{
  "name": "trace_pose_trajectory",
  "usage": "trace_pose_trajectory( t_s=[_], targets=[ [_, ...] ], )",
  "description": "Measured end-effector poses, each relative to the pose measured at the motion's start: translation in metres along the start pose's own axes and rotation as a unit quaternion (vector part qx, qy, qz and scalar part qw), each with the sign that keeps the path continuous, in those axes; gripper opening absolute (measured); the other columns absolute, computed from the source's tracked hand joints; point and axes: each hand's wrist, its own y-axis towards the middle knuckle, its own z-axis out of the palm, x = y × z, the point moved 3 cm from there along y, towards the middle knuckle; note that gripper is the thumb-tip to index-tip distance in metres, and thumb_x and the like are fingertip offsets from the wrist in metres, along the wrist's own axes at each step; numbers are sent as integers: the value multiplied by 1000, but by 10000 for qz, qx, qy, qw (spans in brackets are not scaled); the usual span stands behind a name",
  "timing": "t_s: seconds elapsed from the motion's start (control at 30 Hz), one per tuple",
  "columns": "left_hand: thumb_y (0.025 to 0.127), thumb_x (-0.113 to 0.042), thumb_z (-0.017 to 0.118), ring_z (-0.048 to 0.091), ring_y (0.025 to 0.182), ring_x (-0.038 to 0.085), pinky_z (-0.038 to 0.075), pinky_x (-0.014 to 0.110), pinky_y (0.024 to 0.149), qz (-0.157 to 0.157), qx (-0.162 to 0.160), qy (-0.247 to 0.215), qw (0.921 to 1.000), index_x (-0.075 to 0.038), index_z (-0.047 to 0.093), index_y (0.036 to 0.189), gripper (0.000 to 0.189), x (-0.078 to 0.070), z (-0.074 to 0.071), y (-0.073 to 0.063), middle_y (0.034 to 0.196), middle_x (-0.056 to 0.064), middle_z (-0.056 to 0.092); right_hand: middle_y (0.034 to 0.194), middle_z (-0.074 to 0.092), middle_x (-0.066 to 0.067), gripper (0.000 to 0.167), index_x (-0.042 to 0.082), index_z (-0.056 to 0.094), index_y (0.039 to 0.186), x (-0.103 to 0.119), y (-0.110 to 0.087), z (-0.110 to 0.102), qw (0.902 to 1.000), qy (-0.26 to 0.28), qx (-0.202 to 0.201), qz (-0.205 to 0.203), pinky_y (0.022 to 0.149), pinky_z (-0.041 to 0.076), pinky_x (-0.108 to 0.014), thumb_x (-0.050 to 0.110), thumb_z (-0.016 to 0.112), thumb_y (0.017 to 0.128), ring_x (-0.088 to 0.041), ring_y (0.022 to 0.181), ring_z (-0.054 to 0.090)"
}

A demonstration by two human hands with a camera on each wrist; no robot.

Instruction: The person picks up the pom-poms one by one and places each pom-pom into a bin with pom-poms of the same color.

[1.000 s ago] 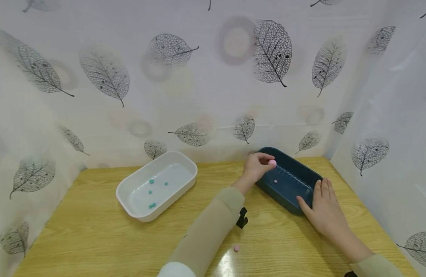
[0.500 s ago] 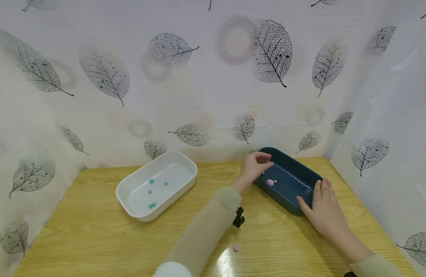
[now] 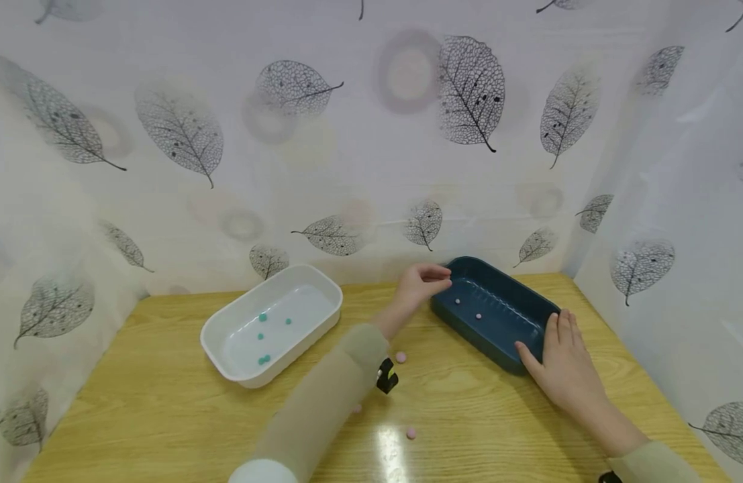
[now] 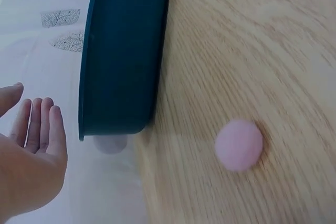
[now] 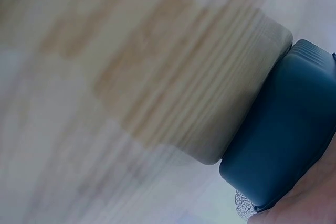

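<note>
My left hand (image 3: pixel 424 282) hovers at the left end of the dark blue tray (image 3: pixel 488 343). In the left wrist view its fingers (image 4: pixel 39 124) are lightly bent and apart from the thumb, holding nothing. My right hand (image 3: pixel 567 369) rests on the tray's right end, thumb and straight fingers spread along the rim; in the right wrist view only part of it shows. Two tiny pale balls (image 3: pixel 478 316) lie inside the tray. A pink ball (image 3: pixel 401 357) sits on the table near my left wrist and shows large in the left wrist view.
A white tray (image 3: pixel 313 340) with several small green balls (image 3: pixel 262 317) stands at the left on the wooden table (image 3: pixel 135 402). Another pink ball (image 3: pixel 411 433) lies nearer me, and one (image 3: pixel 356 408) is partly behind my left sleeve. Leaf-patterned curtain surrounds the table.
My left hand let go of a larger pink ball, which dropped into the dark blue tray and is now out of sight. The hand then drew back left. My right hand stayed put.
</note>
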Motion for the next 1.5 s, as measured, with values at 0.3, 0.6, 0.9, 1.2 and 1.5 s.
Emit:
trace_pose_trajectory(
  t_s=[0.3, 0.6, 0.9, 1.2, 1.5],
  targets=[
    [97, -3, 76, 76, 100, 23, 60, 22, 85, -143, 154, 285, 9994, 4, 77, 117, 22, 3, -25, -9, 118, 20, 79, 164, 6, -51, 100, -29, 14, 155, 0, 0, 0, 10000, -22, -77, -26, 125, 16, -75, 54, 47, 110, -64, 156, 5],
    [96, 0, 74, 65, 77, 0, 58, 17, 77, 66, 620, 358, 9974, 12, 74, 118, 25, 16, -46, -25, 110, 27, 77, 163, 9, -51, 100, -29, 15, 154, -1, 1, 1, 9999, -55, -83, -41, 125, 19, -75, 54, 47, 110, -65, 156, 7],
    [96, -1, 74, 68, 83, 5, 58, 16, 78, 44, 1047, 1087, 9885, 11, 75, 116, 23, 37, -60, -40, 109, 26, 78, 163, 8, -52, 100, -29, 14, 155, 0, 0, 0, 10000, -31, -49, -40, 124, 18, -76, 55, 46, 110, -65, 155, 5],
    [98, -6, 73, 70, 92, 8, 57, 17, 84, 44, 1476, 1284, 9807, 9, 74, 116, 23, 53, -68, -58, 112, 24, 77, 163, 7, -52, 100, -29, 13, 155, 1, -1, -1, 10000, 11, -52, -21, 126, 16, -75, 55, 45, 110, -65, 156, 4],
    [97, -7, 75, 68, 91, 5, 55, 15, 82, 302, 1734, 1640, 9706, 6, 76, 113, 21, 60, -72, -67, 107, 21, 78, 164, 7, -51, 100, -28, 13, 155, 1, -1, 0, 10000, 16, -56, -11, 125, 16, -75, 54, 46, 110, -64, 156, 3]
  ],
)
